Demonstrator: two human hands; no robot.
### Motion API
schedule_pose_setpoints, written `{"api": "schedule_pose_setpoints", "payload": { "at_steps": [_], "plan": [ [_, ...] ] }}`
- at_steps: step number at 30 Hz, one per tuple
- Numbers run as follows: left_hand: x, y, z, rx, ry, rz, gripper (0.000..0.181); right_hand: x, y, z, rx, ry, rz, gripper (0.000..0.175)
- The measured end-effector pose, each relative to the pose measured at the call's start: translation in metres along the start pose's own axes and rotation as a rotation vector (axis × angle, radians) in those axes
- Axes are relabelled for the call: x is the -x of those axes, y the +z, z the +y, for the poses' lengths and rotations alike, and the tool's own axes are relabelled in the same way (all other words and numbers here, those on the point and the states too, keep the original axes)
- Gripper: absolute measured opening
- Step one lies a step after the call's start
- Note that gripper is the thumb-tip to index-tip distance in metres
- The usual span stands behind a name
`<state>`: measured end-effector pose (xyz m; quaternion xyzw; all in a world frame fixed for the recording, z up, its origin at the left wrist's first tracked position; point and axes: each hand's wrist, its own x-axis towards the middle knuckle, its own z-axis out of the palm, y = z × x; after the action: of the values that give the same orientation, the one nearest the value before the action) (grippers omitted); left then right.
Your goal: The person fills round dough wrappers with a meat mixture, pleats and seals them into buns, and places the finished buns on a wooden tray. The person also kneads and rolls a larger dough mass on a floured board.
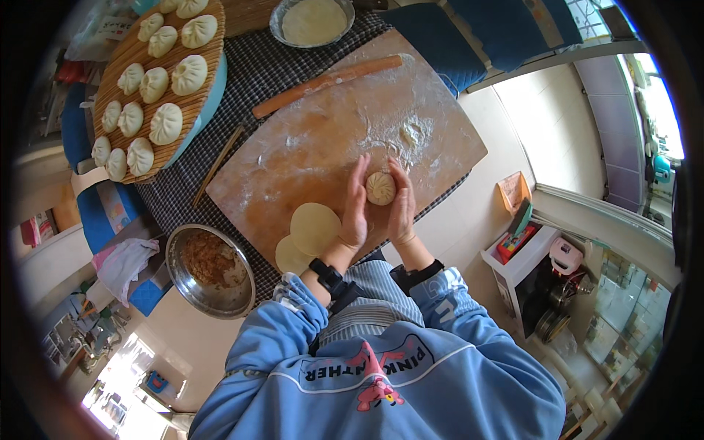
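Observation:
A pleated, round bun [380, 188] sits on the floured wooden board [319, 148], between my two hands. My left hand [356, 206] cups its left side with straight fingers held together. On the other side, my right hand [403, 203] curves around it, palm facing in. Two flat dough rounds [315, 228] overlap on the board just left of my left wrist. Beyond my hands lies a wooden rolling pin [327, 85], slanted across the board's far part. Loose flour [412, 132] is scattered past my fingertips.
At far left, a round slatted tray [118, 146] on a light-blue basin carries several pleated buns. A steel bowl of filling [212, 264] stands at the table's near left edge. Chopsticks [219, 165] lie on the checked cloth [242, 71]. A bowl of flour [312, 22] is at the back.

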<state>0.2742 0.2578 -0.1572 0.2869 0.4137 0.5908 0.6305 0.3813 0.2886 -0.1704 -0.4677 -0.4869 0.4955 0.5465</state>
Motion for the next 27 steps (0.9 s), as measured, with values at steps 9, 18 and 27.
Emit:
{"api": "schedule_pose_setpoints", "payload": {
  "at_steps": [9, 18, 27],
  "plan": [
    [0.002, 0.02, 0.006, -0.012, -0.048, -0.058, 0.08, -0.026, -0.01, -0.001, -0.032, 0.148, 0.055, 0.061],
    [0.016, -0.044, 0.077, -0.122, 0.05, 0.148, 0.069, -0.05, -0.047, -0.043, 1.103, -0.391, -0.834, 0.058],
    [0.057, -0.066, 0.116, -0.178, 0.041, 0.253, 0.06, -0.086, -0.052, -0.044, 1.194, -0.175, -0.638, 0.037]
  ]
}}
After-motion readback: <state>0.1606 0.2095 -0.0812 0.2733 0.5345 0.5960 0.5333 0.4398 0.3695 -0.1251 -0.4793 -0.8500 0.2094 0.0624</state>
